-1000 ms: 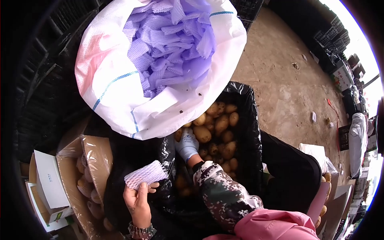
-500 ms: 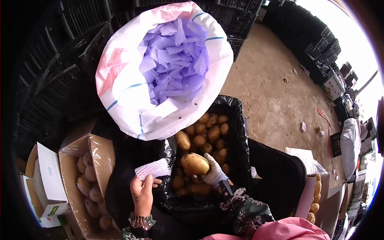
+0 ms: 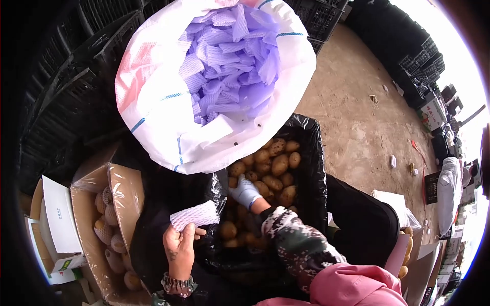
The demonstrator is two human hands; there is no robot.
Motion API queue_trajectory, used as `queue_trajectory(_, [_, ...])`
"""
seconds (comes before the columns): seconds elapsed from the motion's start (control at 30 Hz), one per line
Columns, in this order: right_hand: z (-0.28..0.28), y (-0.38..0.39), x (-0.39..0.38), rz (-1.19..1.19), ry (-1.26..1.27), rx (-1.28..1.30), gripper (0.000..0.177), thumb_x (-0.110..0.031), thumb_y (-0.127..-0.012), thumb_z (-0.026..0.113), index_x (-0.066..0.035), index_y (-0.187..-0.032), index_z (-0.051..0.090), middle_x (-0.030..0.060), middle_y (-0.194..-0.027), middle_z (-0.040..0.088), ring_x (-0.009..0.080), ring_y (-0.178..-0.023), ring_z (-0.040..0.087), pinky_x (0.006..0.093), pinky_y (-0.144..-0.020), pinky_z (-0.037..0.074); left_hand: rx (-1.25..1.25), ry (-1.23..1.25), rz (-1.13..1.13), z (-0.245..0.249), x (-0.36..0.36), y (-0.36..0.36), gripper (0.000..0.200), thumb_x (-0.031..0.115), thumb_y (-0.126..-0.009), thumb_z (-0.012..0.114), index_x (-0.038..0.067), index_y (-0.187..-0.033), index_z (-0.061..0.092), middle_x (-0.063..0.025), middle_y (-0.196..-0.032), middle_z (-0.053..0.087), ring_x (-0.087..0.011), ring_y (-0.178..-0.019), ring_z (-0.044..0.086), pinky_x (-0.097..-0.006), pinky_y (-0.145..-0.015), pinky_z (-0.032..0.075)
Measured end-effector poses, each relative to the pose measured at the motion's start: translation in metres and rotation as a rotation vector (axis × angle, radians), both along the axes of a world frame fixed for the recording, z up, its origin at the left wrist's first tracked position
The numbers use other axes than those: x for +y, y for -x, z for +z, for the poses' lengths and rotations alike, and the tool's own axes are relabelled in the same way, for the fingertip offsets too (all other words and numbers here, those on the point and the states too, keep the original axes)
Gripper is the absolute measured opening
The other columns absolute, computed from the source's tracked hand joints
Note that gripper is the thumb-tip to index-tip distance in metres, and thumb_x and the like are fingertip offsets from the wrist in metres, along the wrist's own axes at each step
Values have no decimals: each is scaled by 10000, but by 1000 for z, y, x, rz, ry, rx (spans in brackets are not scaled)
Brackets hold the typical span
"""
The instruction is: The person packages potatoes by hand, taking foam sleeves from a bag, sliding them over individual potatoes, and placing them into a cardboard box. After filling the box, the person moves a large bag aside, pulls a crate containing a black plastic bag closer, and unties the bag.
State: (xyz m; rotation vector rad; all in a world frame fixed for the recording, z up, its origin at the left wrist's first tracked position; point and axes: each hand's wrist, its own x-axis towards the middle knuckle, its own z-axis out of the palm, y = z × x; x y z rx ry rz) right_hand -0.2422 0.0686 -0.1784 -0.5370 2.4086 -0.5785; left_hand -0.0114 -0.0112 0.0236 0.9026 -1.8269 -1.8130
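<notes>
A pale lilac netted foam sleeve [image 3: 196, 216] is slanting from the left hand [image 3: 179, 249]; oval yellow-brown potatoes [image 3: 279, 165] are lying heaped inside black plastic lining [image 3: 317, 153].

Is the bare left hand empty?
No, the left hand pinches a pale lilac, tube-shaped foam-mesh sleeve between thumb and fingers.

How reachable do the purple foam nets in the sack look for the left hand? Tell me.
Probably yes: the sack is open and the purple foam nets lie uncovered, though the left hand must clear the near rim and holds a pale net.
</notes>
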Motion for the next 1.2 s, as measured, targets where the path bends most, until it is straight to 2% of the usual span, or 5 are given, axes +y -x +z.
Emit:
queue_trajectory(0.47, [150, -53, 77, -77, 775, -382, 492, -478, -1024, 590, -37, -1236, 645, 69, -1002, 692, 150, -917, 645, 309, -717, 547, -264, 721, -354, -11, 24, 8, 907, 291, -723, 910, 13, -1454, 450, -226, -1316, 625, -399, -1147, 649, -421, -946, 550])
queue_trajectory(0.73, [108, -125, 63, 47, 1130, -1526, 514, -415, -1051, 468, -45, -1406, 498, 157, -1456, 516, 224, -1332, 490, 385, -1147, 385, 334, -743, -390, -13, 24, -23, 883, 587, -829, 777, 4, -1413, 463, -168, -1124, 710, -202, -648, 695, -308, -576, 576])
queue_trajectory(0.8, [135, -111, 68, 542, 876, -11, 265, -183, -1026, 543, -40, -1230, 632, 73, -1151, 695, 198, -1053, 652, 334, -956, 514, 360, -788, -321, -19, 26, -26, 863, 587, -841, 761, 11, -1411, 467, -163, -1128, 709, -188, -605, 669, -297, -523, 551])
queue_trajectory(0.9, [205, -91, 63, -338, 1147, -692, 264, -244, -1048, 593, -4, -1017, 701, 4, -913, 695, 66, -831, 598, 256, -745, 508, 316, -648, -89, -15, 20, -27, 753, 510, -890, 730, 29, -1407, 469, -118, -1082, 696, -170, -618, 654, -282, -506, 536])
queue_trajectory(1.2, [59, -20, 104, 209, 4, 118, 582, -545, -859, 667, -16, -1099, 699, 256, -943, 715, 408, -998, 688, 493, -881, 536, 396, -171, 255, 11, -22, -52, 670, 173, -898, 745, 109, -1468, 398, -70, -1276, 630, -165, -941, 692, -300, -728, 592])
